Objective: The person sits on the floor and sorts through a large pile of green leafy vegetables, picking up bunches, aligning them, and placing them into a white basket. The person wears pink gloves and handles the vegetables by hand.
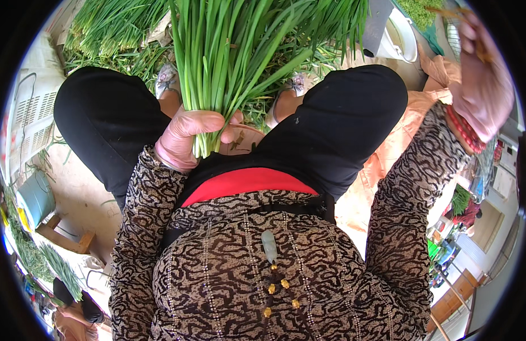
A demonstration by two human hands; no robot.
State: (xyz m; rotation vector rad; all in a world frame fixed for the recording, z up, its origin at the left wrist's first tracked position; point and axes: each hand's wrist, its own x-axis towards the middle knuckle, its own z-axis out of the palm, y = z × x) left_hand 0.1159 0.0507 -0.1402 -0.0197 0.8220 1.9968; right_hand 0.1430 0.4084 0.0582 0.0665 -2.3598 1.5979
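Observation:
My left hand (179, 136), in a thin translucent glove, grips a bunch of garlic chives (211, 72) near its pale cut ends. The green leaves fan away from me, past the top of the view. Out to the right, my gloved right hand (480, 85) is raised and blurred. Thin tan strands (484, 53) lie across its palm and stick out past the fingers; the blur hides what they are made of. A red bead bracelet (463, 130) circles that wrist. The hands are far apart, the left one between my knees.
More chives (113, 27) lie heaped beyond my feet, over loose trimmings (122, 64). A white bucket (399, 36) stands at upper right, near peach-coloured cloth (399, 123). At left are a white plastic crate (32, 106), a blue bucket (36, 198) and a wooden stool (64, 236). Another person (77, 315) sits lower left.

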